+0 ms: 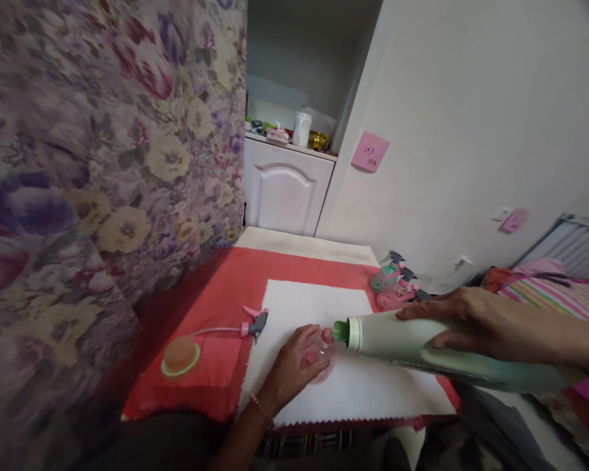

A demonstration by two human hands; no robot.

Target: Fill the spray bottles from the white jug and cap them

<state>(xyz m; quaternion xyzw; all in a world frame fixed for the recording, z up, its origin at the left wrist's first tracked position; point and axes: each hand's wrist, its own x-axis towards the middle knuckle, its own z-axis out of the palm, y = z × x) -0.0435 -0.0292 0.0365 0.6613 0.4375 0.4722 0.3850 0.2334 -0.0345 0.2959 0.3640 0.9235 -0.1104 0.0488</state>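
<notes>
My left hand (294,366) is wrapped around a clear pink spray bottle (326,356) standing on a white cloth, its neck uncovered. In my right hand (476,324) is a large pale green bottle (397,337), tilted almost level. Its green spout (341,331) is right at the pink bottle's neck; whether liquid is flowing I cannot tell. A grey and pink spray head (256,324) with a thin tube lies left of the cloth's edge. Farther left on the red cover rests a round orange cap (181,355) with a light green rim.
The white cloth (304,297) lies over a red table cover (216,275). Several spray bottles (390,281) are grouped at the table's back right. A floral curtain (127,163) hangs at the left, and a white cabinet (287,190) is behind the table.
</notes>
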